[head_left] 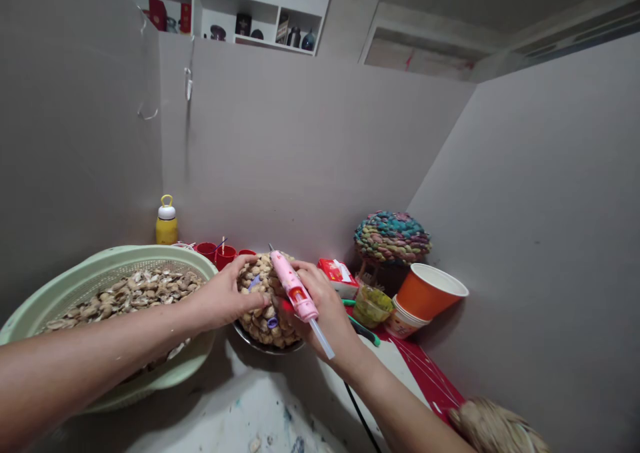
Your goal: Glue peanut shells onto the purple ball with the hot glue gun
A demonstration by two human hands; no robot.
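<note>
A round form covered in peanut shells [260, 320] rests in a metal bowl [273, 350], with a few purple pieces among its shells. My left hand [223, 296] is curved against the left side of this form, thumb across its front and fingers over its upper edge. In my right hand [327, 313] is a pink glue gun [290, 283], its nozzle pointing up and away, and a clear glue stick [323, 340] poking out of its rear. Part of the form is hidden behind the glue gun and the right hand.
At left stands a green basket [107, 256] of peanut shells [135, 290], with a yellow bottle [167, 228] behind it. Red cups [225, 256], a tissue box [338, 278], a plastic tub [373, 306], an orange paper bucket [425, 292] and a colourful woven piece [393, 236] line the back.
</note>
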